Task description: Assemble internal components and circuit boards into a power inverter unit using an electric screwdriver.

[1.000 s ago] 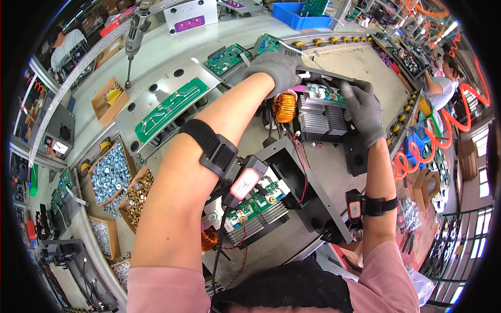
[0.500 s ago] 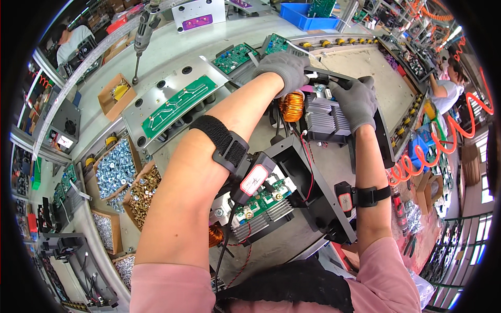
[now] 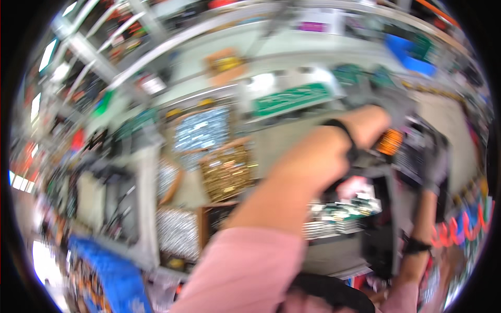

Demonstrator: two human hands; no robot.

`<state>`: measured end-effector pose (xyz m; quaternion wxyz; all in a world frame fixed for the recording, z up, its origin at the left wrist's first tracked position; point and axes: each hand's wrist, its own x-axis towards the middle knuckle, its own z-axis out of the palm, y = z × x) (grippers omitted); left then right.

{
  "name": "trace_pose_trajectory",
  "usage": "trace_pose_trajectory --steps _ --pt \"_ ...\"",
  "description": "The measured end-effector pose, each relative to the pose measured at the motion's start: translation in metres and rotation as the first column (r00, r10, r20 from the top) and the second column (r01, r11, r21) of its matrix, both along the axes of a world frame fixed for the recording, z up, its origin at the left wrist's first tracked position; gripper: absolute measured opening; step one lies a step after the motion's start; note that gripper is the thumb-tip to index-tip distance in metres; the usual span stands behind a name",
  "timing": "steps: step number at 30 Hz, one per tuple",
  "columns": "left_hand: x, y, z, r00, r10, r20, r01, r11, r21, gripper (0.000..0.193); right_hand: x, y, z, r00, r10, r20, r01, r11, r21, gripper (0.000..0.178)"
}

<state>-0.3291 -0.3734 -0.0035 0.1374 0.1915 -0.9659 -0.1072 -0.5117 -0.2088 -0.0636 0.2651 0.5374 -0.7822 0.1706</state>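
Note:
Motion smears the whole picture. My left hand (image 3: 395, 101), in a grey glove, is at the far right of the bench, just beyond an orange copper-wound coil (image 3: 389, 142). My right hand (image 3: 436, 163), gloved alike, lies along the right side of a dark housing beside a finned heat sink (image 3: 408, 160). Blur hides the fingers of both hands, so I cannot tell what they grip. Nearer to me, between my forearms, sits a black casing (image 3: 378, 235) with a circuit board and pale fins (image 3: 339, 221) next to it.
Left of my left arm stand boxes of silvery screws (image 3: 202, 130), brass-coloured screws (image 3: 227, 175) and small silvery fasteners (image 3: 178, 232). A metal plate with a green board (image 3: 292, 100) lies farther back. A blue bin (image 3: 409, 55) is at the back right, a coiled orange hose (image 3: 459, 229) at the right.
My view has swung left, so the bench and both hands appear farther right and the screw boxes nearer the middle. Both hands stay about the same dark housing.

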Motion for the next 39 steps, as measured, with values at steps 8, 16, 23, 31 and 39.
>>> trace_pose_trajectory --steps 8,16,23,31,39 --pt "-0.014 0.006 0.001 0.994 -0.021 0.111 0.040 0.984 -0.176 0.041 -0.058 0.000 -0.040 0.951 0.006 -0.310 -0.025 0.998 -0.058 0.039" --pt "0.002 0.006 0.001 0.998 -0.021 -0.052 0.019 0.999 -0.046 0.039 0.007 -0.008 0.005 0.974 0.167 -0.152 -0.188 0.972 -0.138 0.047" --pt "0.004 0.016 0.016 0.993 -0.102 0.064 0.109 0.987 -0.121 0.057 0.036 0.011 0.028 0.994 -0.079 0.076 0.090 0.983 -0.162 0.042" --pt "-0.001 0.020 0.017 0.982 -0.078 0.173 0.121 0.958 -0.258 0.064 0.041 0.014 0.048 0.992 -0.098 0.076 0.090 0.991 0.100 0.059" --pt "-0.003 0.018 0.017 0.980 -0.098 0.171 0.140 0.957 -0.255 0.064 0.037 0.009 0.087 0.968 -0.174 0.179 0.086 0.906 0.414 0.067"
